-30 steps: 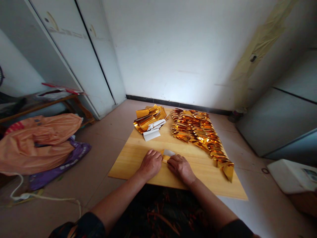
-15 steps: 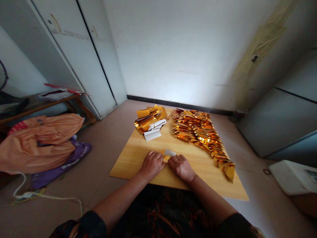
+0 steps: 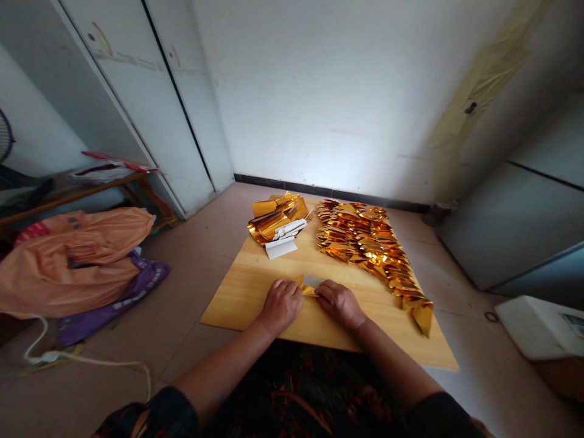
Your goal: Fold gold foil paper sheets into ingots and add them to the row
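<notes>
Between my hands, low over the wooden board, is a partly folded sheet of gold foil paper whose pale back shows on its far side. My left hand is closed on the sheet's left end. On its right end my right hand pinches the edge, fingers bent. The fingers cover both ends of the paper. Beyond them lies a loose pile of gold foil sheets, some with the white side up. To the right, folded gold paper pieces are packed in overlapping rows.
Left of the board, an orange cloth or bag and a purple bag lie near a white cord. A white box-like appliance stands at the right. Behind are a wall and a pale cabinet.
My right hand has shifted slightly right and turned, its fingers now pinching the paper's edge. A wider strip of gold shows between the hands. The left hand has barely moved.
</notes>
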Demonstrator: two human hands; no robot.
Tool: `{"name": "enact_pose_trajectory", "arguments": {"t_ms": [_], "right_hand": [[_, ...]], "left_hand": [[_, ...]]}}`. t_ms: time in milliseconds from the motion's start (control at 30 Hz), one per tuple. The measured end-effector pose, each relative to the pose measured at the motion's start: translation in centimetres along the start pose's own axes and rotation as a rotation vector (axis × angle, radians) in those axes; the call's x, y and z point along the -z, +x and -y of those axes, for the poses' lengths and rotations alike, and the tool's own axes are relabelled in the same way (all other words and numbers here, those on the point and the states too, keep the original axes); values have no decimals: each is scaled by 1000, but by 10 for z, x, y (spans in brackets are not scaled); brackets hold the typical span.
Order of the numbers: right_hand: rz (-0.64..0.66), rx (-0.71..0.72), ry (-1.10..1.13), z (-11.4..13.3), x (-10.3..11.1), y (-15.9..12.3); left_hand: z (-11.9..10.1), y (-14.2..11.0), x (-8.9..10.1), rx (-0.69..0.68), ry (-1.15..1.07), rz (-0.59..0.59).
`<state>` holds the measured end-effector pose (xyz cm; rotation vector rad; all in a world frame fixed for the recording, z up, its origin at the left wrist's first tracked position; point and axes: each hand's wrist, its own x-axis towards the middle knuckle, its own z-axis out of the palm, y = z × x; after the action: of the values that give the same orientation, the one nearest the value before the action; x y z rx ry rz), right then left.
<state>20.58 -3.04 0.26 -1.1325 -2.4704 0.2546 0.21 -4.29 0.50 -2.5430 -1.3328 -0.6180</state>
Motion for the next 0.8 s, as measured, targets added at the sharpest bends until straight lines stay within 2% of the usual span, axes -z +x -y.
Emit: {"name": "enact_pose_trajectory", "arguments": {"t_ms": [233,433,567,800], "right_hand": [[20,-35,80,-7,3,3],[92,-99,80,-9,5,9],[146,-194,126,-11,9,16],[230,-446,163,-6,15,34]], "left_hand": [[2,-5,7,-14,-21,82],[7,-8,7,-52,-28,116],[6,-8,6,-48,-24,137],[4,-10,6,-74,11,128]]}}
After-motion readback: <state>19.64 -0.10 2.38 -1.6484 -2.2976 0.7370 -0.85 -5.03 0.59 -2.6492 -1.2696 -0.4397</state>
